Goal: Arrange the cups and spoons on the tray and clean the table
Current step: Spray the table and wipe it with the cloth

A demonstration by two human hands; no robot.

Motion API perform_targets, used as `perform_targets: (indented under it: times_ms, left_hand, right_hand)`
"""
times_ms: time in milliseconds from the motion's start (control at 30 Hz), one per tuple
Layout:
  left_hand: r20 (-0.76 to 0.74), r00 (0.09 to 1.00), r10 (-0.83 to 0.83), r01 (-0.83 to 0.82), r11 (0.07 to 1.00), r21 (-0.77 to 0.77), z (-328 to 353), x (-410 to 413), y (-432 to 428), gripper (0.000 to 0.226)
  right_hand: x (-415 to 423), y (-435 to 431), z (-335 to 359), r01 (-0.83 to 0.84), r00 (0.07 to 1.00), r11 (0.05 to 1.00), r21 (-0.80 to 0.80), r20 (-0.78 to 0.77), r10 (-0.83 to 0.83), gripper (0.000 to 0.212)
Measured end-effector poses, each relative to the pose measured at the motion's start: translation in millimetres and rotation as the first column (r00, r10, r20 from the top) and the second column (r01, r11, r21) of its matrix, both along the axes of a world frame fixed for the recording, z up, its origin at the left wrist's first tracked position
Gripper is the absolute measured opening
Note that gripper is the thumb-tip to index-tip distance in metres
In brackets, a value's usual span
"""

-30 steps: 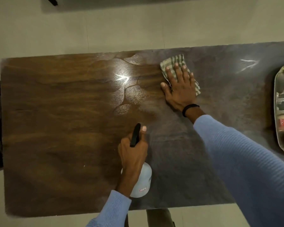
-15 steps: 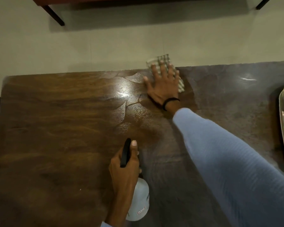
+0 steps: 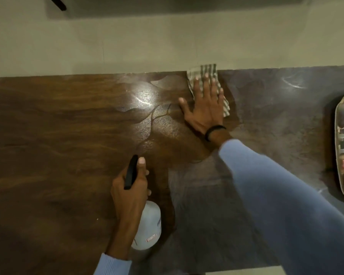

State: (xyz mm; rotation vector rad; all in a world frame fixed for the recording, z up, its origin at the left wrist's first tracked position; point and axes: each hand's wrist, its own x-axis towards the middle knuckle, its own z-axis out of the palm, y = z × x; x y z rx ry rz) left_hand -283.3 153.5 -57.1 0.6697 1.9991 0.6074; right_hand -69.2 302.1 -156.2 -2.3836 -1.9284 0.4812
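My right hand (image 3: 206, 108) lies flat, fingers spread, pressing a green-and-white checked cloth (image 3: 204, 73) onto the dark wooden table (image 3: 54, 147) at its far edge. The cloth's top overhangs that edge. My left hand (image 3: 130, 187) grips a white spray bottle (image 3: 149, 225) with a black nozzle, standing near the table's front middle. A steel tray (image 3: 339, 155) with items on it is cut off by the right border; what it holds is unclear. Wet streaks shine left of the cloth.
Pale floor lies beyond the table's far edge. A dark furniture leg (image 3: 58, 2) shows at the top left. The right half of the table top looks duller and greyer than the left.
My right hand slid the cloth away from me to the table's far edge, then a little to the right along it. My left hand stayed on the spray bottle.
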Motion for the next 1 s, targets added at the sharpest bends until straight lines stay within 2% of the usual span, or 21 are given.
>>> perform_targets:
  times_ms: [33, 100, 167, 233, 267, 333, 400, 500, 533, 600, 700, 767, 867, 933, 1000]
  left_hand:
    - [-0.006, 1.0, 0.007, -0.007, 1.0, 0.004, 0, 0, -1, 0.042]
    - [-0.03, 0.999, 0.012, -0.012, 1.0, 0.003, 2, -2, -2, 0.044]
    - [-0.046, 0.999, 0.021, -0.021, 1.0, 0.0, 7, -4, -4, 0.046]
    - [-0.049, 0.998, 0.036, -0.037, 0.999, -0.004, 12, -7, -7, 0.047]
    - [-0.052, 0.998, 0.041, -0.042, 0.999, -0.007, 13, -10, -9, 0.046]
    - [-0.061, 0.997, 0.037, -0.038, 0.999, -0.005, 15, -15, -14, 0.047]
    - [-0.061, 0.997, 0.042, -0.042, 0.999, -0.002, 16, -18, -19, 0.048]
    - [-0.068, 0.996, 0.056, -0.056, 0.998, 0.01, 16, -18, -27, 0.049]
    - [-0.068, 0.996, 0.061, -0.06, 0.998, 0.017, 16, -17, -31, 0.049]
    - [-0.06, 0.996, 0.073, -0.071, 0.997, 0.033, 16, -16, -39, 0.049]
    - [-0.066, 0.994, 0.092, -0.089, 0.995, 0.049, 21, -12, -53, 0.048]
    - [-0.059, 0.993, 0.098, -0.095, 0.994, 0.054, 24, -10, -62, 0.046]
    - [-0.042, 0.995, 0.092, -0.09, 0.995, 0.054, 27, -11, -76, 0.046]
    - [-0.052, 0.996, 0.071, -0.068, 0.996, 0.055, 27, -13, -85, 0.048]
    - [-0.061, 0.996, 0.066, -0.062, 0.997, 0.053, 27, -13, -92, 0.05]
  right_hand:
    - [-15, 2, -1, -0.009, 1.0, 1.0, 0.002, -0.013, 0.009, 0.086]
    - [-47, -31, 0, -0.157, 0.987, 0.987, 0.023, -0.034, 0.157, 0.084]
    - [-68, -103, 2, -0.35, 0.934, 0.936, 0.023, -0.065, 0.351, 0.082]
    - [-57, -171, 3, -0.455, 0.889, 0.89, 0.016, -0.046, 0.455, 0.08]
    - [-40, -191, 1, -0.46, 0.887, 0.888, 0.022, -0.027, 0.46, 0.077]
    - [4, -198, 0, -0.37, 0.929, 0.929, -0.006, 0.004, 0.37, 0.074]
    - [35, -171, 1, -0.213, 0.976, 0.976, -0.056, 0.044, 0.215, 0.074]
    - [25, -116, 6, -0.038, 0.997, 0.999, -0.01, 0.062, 0.039, 0.077]
    - [11, -107, 5, -0.035, 0.998, 0.999, -0.002, 0.056, 0.036, 0.079]
    - [-21, -114, 5, -0.14, 0.99, 0.99, -0.004, 0.026, 0.14, 0.078]
    - [-51, -183, 5, -0.408, 0.913, 0.913, -0.023, -0.014, 0.408, 0.077]
    - [-41, -235, 6, -0.51, 0.86, 0.86, -0.022, -0.033, 0.509, 0.077]
    - [13, -257, 6, -0.453, 0.891, 0.891, -0.04, -0.035, 0.452, 0.074]
    - [39, -225, 7, -0.307, 0.951, 0.95, -0.052, 0.005, 0.308, 0.073]
    - [32, -182, 11, -0.159, 0.987, 0.987, -0.03, 0.025, 0.16, 0.076]
